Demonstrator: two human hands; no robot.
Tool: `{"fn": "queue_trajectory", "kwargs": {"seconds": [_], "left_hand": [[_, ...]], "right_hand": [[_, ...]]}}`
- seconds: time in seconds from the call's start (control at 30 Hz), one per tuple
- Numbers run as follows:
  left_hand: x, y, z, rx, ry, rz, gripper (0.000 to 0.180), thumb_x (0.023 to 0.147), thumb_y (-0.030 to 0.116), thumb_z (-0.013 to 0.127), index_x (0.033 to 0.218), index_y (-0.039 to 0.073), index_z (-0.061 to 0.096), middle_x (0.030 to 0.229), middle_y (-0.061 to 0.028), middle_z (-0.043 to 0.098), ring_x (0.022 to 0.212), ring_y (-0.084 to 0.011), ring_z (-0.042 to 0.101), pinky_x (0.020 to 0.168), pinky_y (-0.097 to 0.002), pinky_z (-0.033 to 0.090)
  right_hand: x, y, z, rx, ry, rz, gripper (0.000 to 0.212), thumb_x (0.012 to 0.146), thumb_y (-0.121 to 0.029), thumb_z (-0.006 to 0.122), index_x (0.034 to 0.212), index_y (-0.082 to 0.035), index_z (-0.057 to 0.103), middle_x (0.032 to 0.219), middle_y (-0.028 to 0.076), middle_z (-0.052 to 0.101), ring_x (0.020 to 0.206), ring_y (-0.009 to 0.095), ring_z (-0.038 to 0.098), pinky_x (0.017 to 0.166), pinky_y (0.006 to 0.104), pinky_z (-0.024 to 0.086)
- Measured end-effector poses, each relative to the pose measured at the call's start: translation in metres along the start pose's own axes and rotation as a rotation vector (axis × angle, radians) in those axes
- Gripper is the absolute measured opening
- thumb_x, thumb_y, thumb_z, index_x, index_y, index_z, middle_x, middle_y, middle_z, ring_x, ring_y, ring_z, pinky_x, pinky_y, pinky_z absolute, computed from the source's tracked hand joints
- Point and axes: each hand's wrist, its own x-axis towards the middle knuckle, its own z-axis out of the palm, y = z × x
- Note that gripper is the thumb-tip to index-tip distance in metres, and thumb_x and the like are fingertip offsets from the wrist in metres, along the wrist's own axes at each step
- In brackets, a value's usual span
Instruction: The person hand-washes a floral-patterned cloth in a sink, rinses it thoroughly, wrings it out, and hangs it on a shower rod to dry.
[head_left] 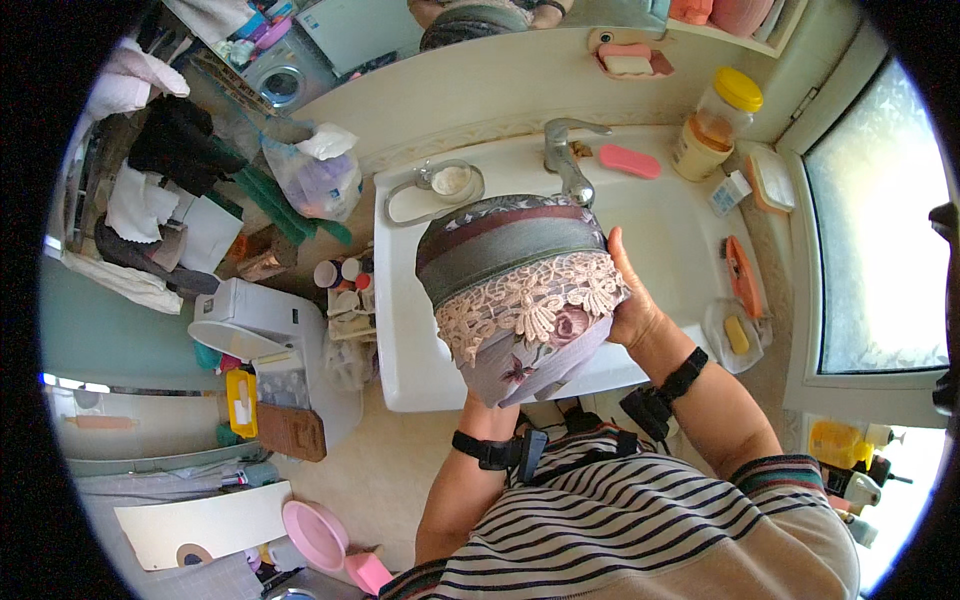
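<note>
Fabric cap [522, 298], grey and lilac w/ beige lace, is in the air over the near part of the white sink [675, 230]. Our R hand [635, 312] is gripping its side at 3 o'clock, thumb pointing up, other fingers hidden. Our L hand [490, 407] goes under it at approx. 7 o'clock, mostly covered, so we cannot tell its grip. From the cap, we see the faucet [568, 165] at 1 o'clock, the yellow-lidded jar [722, 112] at approx. 2, the orange tool [741, 275] at 3, and the pink basin [315, 535] at 7.
</note>
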Motion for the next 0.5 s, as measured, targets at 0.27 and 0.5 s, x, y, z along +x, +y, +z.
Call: {"fn": "queue_trajectory", "kwargs": {"seconds": [0.27,0.5], "left_hand": [[0.005,0.011,-0.01,0.042,-0.063,0.0,0.056,0.099,0.046,0.043,0.139,0.007,0.042,0.137,-0.0139,0.05,0.123,-0.0299,0.05,0.104,-0.0455,0.043],[0.005,0.032,0.006,0.269,-0.02,-0.032,0.056,0.099,0.046,0.042,0.138,0.006,0.044,0.135,-0.0136,0.051,0.122,-0.0292,0.051,0.103,-0.0449,0.044]], "right_hand": [[-0.002,0.016,0.004,0.163,0.005,-0.194,0.051,0.089,-0.041,0.06,0.123,-0.004,0.055,0.117,0.016,0.064,0.103,0.029,0.063,0.095,0.0427,0.05],[-0.004,0.02,0.001,0.174,0.11,-0.331,0.056,0.088,-0.044,0.058,0.125,-0.003,0.053,0.121,0.017,0.061,0.109,0.03,0.06,0.097,0.0439,0.048]]}}
